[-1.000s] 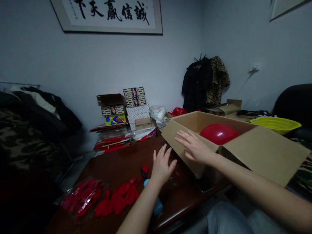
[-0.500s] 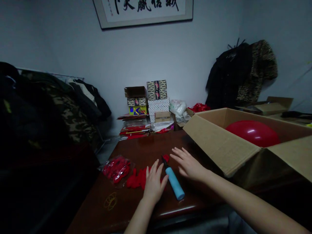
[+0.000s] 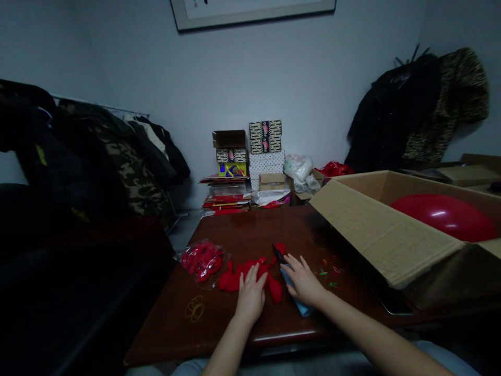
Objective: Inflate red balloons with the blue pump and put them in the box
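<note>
Our brown tabletop (image 3: pixel 235 230) carries an open cardboard box (image 3: pixel 376 230) at its right side, flaps spread, with an inflated red balloon (image 3: pixel 444 218) lying inside. All our nearer work sits to the left of that box.

The main change is at our right hand (image 3: pixel 303 282), which has come down onto the blue air pump (image 3: pixel 303 309). The pump lies slanted, left of the box, with its black nozzle (image 3: pixel 278 253) pointing away from us. The fingers curve over the pump's body, but we cannot tell whether that grip is clamped or only resting. Our left hand (image 3: pixel 251 295), further from the box, lies on a heap of limp red balloons (image 3: pixel 235 281), its grip flat and fingers extended, closed on nothing we can see.

Further left of the box are a clear bag of red balloons (image 3: pixel 202 261) and a loop of yellow rubber bands (image 3: pixel 194 308). Tiny coloured bands (image 3: pixel 329 270) are scattered just beside it. The tabletop's near edge runs close below the pump, so there is little room on that side.
</note>
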Action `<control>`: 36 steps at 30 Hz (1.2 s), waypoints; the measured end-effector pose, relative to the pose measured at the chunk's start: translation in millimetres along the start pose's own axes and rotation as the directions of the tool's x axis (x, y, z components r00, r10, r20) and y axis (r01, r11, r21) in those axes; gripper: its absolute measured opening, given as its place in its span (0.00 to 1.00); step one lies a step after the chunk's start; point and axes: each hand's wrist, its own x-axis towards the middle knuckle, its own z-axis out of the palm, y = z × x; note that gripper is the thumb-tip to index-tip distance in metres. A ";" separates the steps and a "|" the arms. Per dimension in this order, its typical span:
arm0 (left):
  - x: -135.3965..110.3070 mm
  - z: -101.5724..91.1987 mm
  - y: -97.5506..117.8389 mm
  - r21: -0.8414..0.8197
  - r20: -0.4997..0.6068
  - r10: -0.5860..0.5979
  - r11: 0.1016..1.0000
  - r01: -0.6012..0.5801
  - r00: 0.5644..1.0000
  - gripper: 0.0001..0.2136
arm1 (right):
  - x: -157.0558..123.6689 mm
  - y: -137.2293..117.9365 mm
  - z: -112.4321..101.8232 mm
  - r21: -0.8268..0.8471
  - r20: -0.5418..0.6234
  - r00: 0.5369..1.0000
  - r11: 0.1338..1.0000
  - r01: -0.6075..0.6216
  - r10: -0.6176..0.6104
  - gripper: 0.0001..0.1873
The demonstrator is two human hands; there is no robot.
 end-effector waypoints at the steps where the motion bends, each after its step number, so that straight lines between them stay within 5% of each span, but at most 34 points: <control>1: 6.7 5.6 0.4 0.014 0.037 0.021 1.000 -0.021 0.999 0.28 | 0.5 0.4 5.0 -0.011 0.007 1.000 1.000 -0.028 0.028 0.33; 8: 45.9 33.5 -2.2 0.150 0.210 0.066 0.984 -0.098 0.976 0.22 | 5.2 -0.1 29.2 -0.109 0.023 0.971 0.966 -0.234 0.238 0.40; 16: 56.6 28.0 -3.5 0.155 0.175 0.153 0.971 -0.181 0.973 0.11 | 8.4 -2.0 40.9 -0.161 0.052 0.903 0.896 -0.414 0.427 0.37; 19: 67.8 17.2 -2.1 0.010 0.047 0.078 0.997 -0.079 0.996 0.11 | 7.7 -2.2 41.9 -0.144 0.047 0.883 0.878 -0.456 0.466 0.34; 22: 80.6 9.1 -6.2 -0.267 -0.013 -0.138 0.955 0.129 0.990 0.08 | 5.1 -2.5 41.5 -0.112 0.031 0.880 0.877 -0.468 0.474 0.32; 24: 86.0 6.4 -11.1 -0.511 0.072 -0.336 0.796 0.325 0.939 0.08 | 2.1 -3.6 40.7 -0.091 0.010 0.888 0.884 -0.458 0.460 0.31; 25: 87.4 5.7 -13.6 -0.643 0.136 -0.435 0.645 0.413 0.890 0.08 | 0.3 -4.4 40.1 -0.081 -0.002 0.893 0.890 -0.449 0.450 0.30; 28: 87.3 5.5 -21.0 -0.868 0.403 -0.582 0.002 0.497 0.706 0.04 | -6.2 -7.8 38.2 -0.052 -0.044 0.910 0.909 -0.414 0.412 0.28; 30: 85.7 6.6 -25.8 -0.842 0.539 -0.540 -0.320 0.434 0.647 0.03 | -10.6 -9.6 37.1 -0.035 -0.067 0.919 0.920 -0.390 0.388 0.27; 32: 84.1 8.8 -30.6 -0.805 0.585 -0.504 -0.457 0.378 0.635 0.02 | -14.2 -10.3 36.4 -0.021 -0.086 0.925 0.927 -0.374 0.371 0.25; 36: 82.2 14.1 -38.5 -0.810 0.568 -0.541 -0.500 0.305 0.621 0.02 | -18.8 -8.4 35.6 0.001 -0.107 0.927 0.933 -0.361 0.359 0.24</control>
